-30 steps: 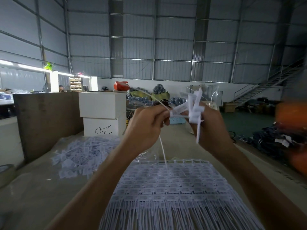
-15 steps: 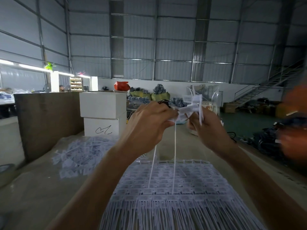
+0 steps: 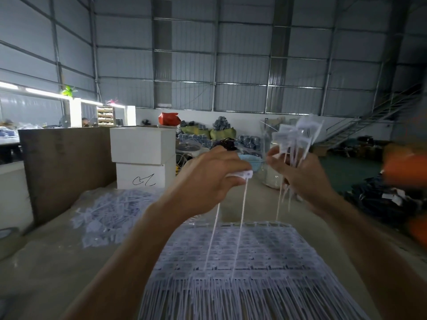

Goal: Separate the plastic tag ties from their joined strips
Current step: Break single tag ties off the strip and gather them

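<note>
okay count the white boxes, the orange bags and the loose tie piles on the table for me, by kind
White boxes: 2, stacked
Orange bag: 1
Loose tie pile: 1
Total: 4

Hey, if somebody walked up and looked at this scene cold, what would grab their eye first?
Probably the two raised hands mid-frame: the left hand pinches a white tag with thin tails hanging down, and the right hand holds a bunch of loose tags. Below them a big sheet of joined tags covers the table, with a heap of separated ones to the left.
</note>
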`<state>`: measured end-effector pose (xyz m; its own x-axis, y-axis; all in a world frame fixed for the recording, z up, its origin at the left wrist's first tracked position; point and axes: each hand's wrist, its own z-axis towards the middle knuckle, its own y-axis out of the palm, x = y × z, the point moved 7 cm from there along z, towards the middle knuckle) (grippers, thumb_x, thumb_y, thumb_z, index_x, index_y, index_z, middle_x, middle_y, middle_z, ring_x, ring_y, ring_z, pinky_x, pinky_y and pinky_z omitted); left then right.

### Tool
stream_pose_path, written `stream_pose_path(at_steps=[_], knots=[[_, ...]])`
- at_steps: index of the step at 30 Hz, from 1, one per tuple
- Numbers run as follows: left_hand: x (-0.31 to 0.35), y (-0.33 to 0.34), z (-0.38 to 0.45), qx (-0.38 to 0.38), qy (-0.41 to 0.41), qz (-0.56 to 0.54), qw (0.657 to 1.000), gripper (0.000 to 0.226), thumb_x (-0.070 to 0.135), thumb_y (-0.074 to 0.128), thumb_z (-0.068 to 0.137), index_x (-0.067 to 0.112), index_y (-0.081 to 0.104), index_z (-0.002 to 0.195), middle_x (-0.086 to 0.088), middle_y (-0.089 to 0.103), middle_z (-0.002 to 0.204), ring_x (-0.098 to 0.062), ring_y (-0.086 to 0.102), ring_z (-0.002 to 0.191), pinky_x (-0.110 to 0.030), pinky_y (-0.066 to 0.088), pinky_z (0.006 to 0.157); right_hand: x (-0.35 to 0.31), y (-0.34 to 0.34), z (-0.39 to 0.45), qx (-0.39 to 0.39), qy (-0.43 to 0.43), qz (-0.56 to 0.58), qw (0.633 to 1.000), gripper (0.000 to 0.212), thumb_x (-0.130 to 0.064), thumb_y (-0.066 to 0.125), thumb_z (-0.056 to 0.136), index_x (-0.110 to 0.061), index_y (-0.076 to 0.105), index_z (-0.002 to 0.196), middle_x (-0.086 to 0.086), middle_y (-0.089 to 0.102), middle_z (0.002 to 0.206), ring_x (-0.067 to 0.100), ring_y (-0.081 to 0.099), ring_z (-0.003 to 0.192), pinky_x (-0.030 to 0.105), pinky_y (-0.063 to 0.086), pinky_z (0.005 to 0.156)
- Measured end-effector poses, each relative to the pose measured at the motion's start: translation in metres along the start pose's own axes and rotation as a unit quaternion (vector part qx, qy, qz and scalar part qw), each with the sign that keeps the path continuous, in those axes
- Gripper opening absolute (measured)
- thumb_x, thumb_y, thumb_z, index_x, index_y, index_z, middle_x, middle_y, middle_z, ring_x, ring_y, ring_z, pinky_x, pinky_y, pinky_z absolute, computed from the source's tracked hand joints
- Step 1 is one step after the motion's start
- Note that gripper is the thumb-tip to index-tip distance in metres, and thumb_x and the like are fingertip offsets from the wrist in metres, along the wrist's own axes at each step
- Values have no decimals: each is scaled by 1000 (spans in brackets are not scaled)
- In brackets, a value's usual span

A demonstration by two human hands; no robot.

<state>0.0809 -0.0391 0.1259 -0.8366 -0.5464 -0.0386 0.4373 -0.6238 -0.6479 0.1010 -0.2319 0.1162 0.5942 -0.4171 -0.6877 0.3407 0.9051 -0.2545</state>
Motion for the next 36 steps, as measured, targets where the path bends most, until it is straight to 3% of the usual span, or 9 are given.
stream_pose_path(at_steps=[3,8,12,15,17,21,25,30,36], knots=[[0,-4,-1,15,-10,2,1000,30,34,59,93,23,70,119,7,70,111,-16,56,101,-45,51,82,-1,11,-2,-16,0,18,1000,12,-29,66,94,-36,73,87,-21,63,64,-6,55,56,16,43,57],[1,-12,-2,63,-17,-17,998,26,28,68,92,21,71,117,7,70,109,-15,57,100,-43,51,81,-9,16,-6,-68,-6,92,993,33,-41,51,102,-24,73,84,-6,47,57,7,35,49,19,28,45],[1,-18,-2,95,-30,-14,995,36,29,73,87,19,69,122,3,70,112,-16,59,102,-43,51,85,-22,26,-11,-117,-32,105,987,38,-43,46,101,-24,72,81,-3,63,72,6,53,61,18,44,55],[1,-21,-3,116,-24,-10,993,36,28,75,84,16,70,118,2,71,108,-18,60,98,-42,51,83,-23,33,-9,-133,-38,83,987,32,-28,41,103,-17,67,86,-7,71,84,9,66,81,26,53,72],[4,-23,-3,129,-14,-10,992,33,26,75,84,15,71,115,3,71,106,-17,60,96,-39,51,82,-26,37,-13,-158,-42,120,979,32,-23,40,104,-10,64,88,-2,72,84,14,68,79,27,55,71],[7,-26,-3,150,-4,3,989,26,24,74,86,16,71,110,4,71,103,-15,58,96,-36,49,82,-29,39,-18,-136,-39,165,976,37,-24,43,106,-26,72,83,0,55,64,10,48,53,25,46,53],[8,-24,-2,153,-3,14,988,27,21,76,85,15,71,110,2,71,103,-17,58,97,-38,50,81,-21,45,-16,-120,23,193,974,36,-33,51,103,-38,67,71,-12,40,56,3,29,46,17,29,46],[9,-23,-2,162,5,17,987,27,25,73,85,15,71,111,3,71,103,-16,59,97,-36,51,81,-21,43,-18,-137,25,173,975,23,-56,69,84,-34,69,76,-14,41,56,4,33,47,19,30,46],[9,-19,-1,151,15,-13,988,29,20,66,92,13,68,120,2,70,112,-13,58,105,-25,45,93,-17,40,-15,-132,33,175,975,22,-44,69,90,-24,74,81,-11,39,55,8,31,48,22,29,46]])
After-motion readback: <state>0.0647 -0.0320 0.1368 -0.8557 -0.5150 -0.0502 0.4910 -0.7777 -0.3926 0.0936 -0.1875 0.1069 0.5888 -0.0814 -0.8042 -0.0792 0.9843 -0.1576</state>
